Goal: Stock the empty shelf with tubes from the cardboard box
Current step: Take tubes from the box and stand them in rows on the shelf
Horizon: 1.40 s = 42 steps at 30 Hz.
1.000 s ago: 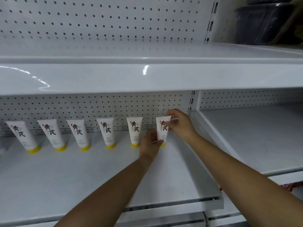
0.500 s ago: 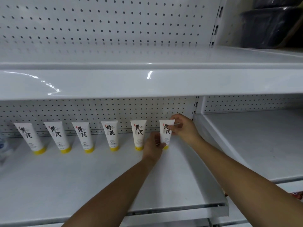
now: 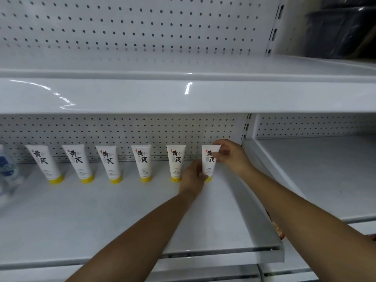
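Note:
Several white tubes with yellow caps and black lettering stand cap-down in a row at the back of the white shelf, against the pegboard. The rightmost tube is held by both hands. My left hand grips its lower part near the cap. My right hand pinches its upper right edge. The neighbouring tube stands just left of my left hand. The cardboard box is out of view.
A blurred clear bottle with a blue label stands at the shelf's far left. A white upper shelf overhangs the row. A dark bin sits top right. Another white shelf bay lies to the right.
The view has shifted slightly, so the row sits lower and further right in the frame. Both hands stay on the rightmost tube, which has barely moved.

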### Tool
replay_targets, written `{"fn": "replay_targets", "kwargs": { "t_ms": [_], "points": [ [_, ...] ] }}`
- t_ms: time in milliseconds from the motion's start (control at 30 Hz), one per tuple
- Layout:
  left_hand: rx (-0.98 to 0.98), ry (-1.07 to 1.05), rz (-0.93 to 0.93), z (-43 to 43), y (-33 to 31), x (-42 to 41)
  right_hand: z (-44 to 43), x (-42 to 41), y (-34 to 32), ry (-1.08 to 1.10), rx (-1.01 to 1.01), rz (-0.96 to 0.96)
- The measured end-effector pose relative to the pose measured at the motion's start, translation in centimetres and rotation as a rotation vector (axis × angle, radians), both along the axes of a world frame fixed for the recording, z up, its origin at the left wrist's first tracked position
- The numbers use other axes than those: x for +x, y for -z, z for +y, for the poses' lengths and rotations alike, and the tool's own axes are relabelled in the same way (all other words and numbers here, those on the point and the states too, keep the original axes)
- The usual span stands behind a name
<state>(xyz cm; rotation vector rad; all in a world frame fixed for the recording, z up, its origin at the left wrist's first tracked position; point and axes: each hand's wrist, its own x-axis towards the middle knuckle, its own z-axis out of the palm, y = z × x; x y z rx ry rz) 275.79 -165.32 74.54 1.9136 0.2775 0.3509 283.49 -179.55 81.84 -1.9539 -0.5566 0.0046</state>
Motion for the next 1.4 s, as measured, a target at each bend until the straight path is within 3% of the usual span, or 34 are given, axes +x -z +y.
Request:
{"fn": "replay_targets", "kwargs": {
  "t_ms": [300,600,700,967,1400],
  "points": [
    [0.279,-0.06,0.121,0.2,-2.4,-3.4,-3.0,-2.0,-1.3,0.056,-0.171,0.027],
    [0.798,0.031,-0.026,1.1,-8.6,-6.2,-6.5,-4.3,-5.7,0.021,-0.627,-0.33],
    [0.849,0.009,0.062,2.5,-11.3,-7.4,-6.5,-4.9,-7.0,-0.022,-0.726,-0.402],
    [0.96,-0.058,0.144,8.7,-15.5,-12.0,-2.0,-7.8,-10.0,-0.07,-0.664,-0.497],
    [0.951,-0.306,0.27,26.0,-16.2,-28.5,17.8,-16.8,-10.0,-0.282,-0.667,-0.6]
  ]
}}
